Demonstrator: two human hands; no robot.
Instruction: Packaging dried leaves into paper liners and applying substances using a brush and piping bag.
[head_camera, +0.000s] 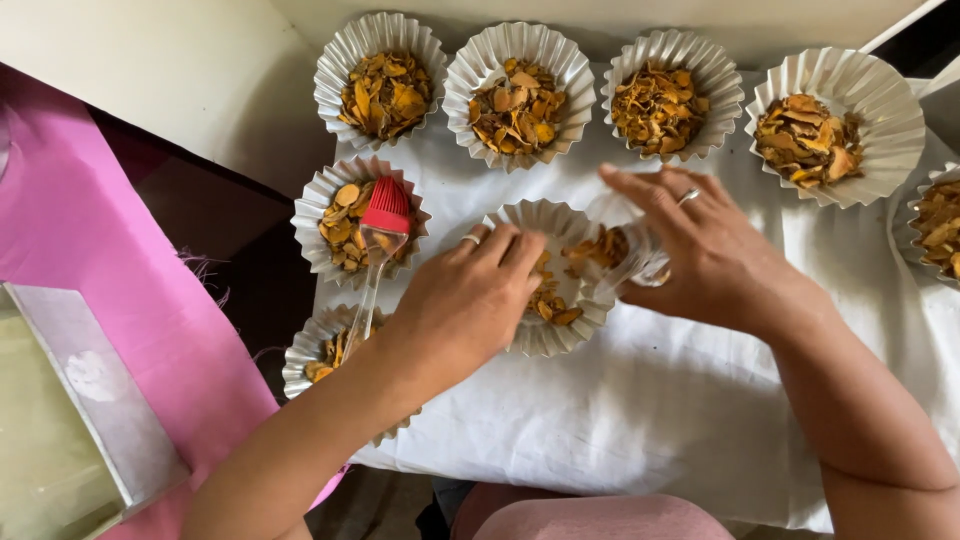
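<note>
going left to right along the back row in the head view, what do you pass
first fluted foil cup of dried orange chips → second cup → third cup → fourth, larger cup → cup cut off by the right edge

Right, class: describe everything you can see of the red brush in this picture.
The brush has a red bristle head, silicone by the look of it, on a clear handle that looks like plastic. It lies tilted, head up, across two fluted foil cups: the head rests on orange-brown dried slices in the upper cup, and the handle runs down toward the lower cup. Its lower end disappears beside the left hand; whether that hand touches it cannot be told.
</note>
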